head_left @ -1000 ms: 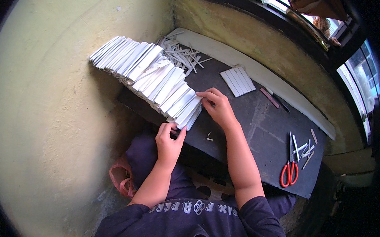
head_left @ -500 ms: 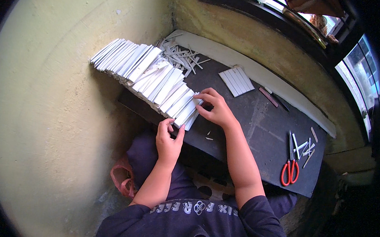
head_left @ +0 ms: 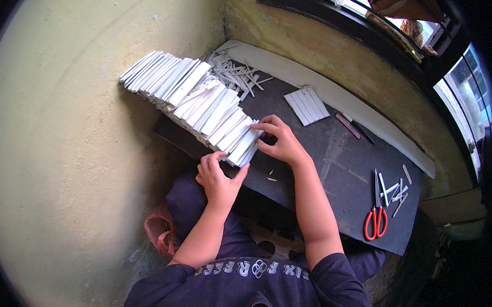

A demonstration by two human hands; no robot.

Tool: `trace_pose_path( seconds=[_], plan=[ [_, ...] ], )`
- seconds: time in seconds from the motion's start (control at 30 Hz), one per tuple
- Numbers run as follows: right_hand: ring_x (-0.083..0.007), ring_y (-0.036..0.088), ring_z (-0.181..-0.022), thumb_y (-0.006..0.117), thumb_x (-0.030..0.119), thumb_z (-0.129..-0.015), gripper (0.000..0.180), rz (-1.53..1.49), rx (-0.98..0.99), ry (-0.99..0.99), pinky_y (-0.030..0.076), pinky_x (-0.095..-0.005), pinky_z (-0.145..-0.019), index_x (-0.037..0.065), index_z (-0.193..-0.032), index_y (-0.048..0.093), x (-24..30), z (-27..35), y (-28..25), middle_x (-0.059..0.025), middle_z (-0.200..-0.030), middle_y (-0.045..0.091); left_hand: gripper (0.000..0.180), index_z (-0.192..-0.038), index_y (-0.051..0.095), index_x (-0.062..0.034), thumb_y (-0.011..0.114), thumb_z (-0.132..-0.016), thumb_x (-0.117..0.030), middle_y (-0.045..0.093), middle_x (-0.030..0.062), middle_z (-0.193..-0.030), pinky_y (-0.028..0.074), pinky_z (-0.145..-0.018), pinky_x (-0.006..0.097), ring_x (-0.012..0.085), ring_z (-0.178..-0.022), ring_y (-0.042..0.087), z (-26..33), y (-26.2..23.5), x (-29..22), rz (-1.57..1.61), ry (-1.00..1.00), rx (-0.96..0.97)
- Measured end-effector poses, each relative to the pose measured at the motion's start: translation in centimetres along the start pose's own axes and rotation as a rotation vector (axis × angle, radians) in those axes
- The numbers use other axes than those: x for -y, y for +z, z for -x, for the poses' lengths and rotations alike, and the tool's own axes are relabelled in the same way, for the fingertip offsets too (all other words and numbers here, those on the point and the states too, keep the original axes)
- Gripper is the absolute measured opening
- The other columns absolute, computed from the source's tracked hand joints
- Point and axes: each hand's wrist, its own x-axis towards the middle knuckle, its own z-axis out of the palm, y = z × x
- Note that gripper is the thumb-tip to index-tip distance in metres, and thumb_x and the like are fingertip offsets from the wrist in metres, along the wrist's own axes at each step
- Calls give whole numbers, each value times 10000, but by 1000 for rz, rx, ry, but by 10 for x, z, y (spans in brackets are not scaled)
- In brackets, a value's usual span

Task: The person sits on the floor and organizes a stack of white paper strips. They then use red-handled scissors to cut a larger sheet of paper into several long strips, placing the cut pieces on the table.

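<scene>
A long, leaning stack of flat white strips (head_left: 196, 103) runs from the wall towards me along the left side of the dark table (head_left: 322, 185). My left hand (head_left: 219, 182) is at the near corner of the stack, its thumb and fingers spread apart against the strips' near ends. At their far ends is my right hand (head_left: 283, 141), with bent fingers and thumb around the ends of the last few strips. Its fingertips partly cover those ends. What material the strips are made of, I cannot tell.
Narrow white offcuts (head_left: 239, 75) lie heaped behind the stack. Further right are a panel of joined strips (head_left: 307, 105), a brownish stick (head_left: 347, 126) and a dark pen (head_left: 364, 132). Red-handled scissors (head_left: 376, 213) rest near the right edge beside loose strips (head_left: 395, 190). A wall (head_left: 81, 117) borders the left.
My left hand has shifted slightly left, and its thumb and fingers have spread wider. My right hand stays almost in place at the far ends of the strips.
</scene>
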Motion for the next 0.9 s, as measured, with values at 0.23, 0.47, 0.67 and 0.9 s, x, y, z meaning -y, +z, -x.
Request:
trace_pose_path(
  seconds=[0.23, 0.47, 0.67, 0.9],
  plan=[
    [-267, 552, -988, 653, 75, -717, 352, 17, 10, 4, 454, -332, -868, 113, -1067, 652, 1, -1, 1, -130, -1040, 535, 673, -1149, 384, -104, 789, -629, -237, 396, 141, -1131, 313, -842, 497, 347, -1080, 376, 1, 8, 3, -25, -1, -23],
    [-260, 563, -960, 652, 74, -717, 344, 49, 2, -53, 461, -326, -854, 130, -1057, 659, -3, 0, 0, -118, -1032, 534, 661, -1171, 380, -100, 774, -650, -203, 392, 145, -1134, 305, -856, 503, 351, -1083, 372, 2, 6, 1, 1, -1, -18],
    [-261, 563, -956, 652, 89, -719, 357, 78, -12, -59, 466, -339, -849, 127, -1074, 634, 1, 2, 1, -114, -1050, 530, 671, -1183, 376, -100, 774, -652, -202, 381, 153, -1137, 300, -869, 503, 352, -1083, 368, 2, 6, 2, 21, 32, -43],
    [-279, 556, -973, 636, 95, -721, 465, 42, 16, 33, 464, -353, -843, 128, -1176, 545, 8, 4, -3, -124, -1070, 519, 514, -1094, 458, -84, 748, -677, -161, 389, 155, -1096, 303, -872, 473, 333, -1059, 381, 9, 2, -7, 120, 131, -31]
  ],
)
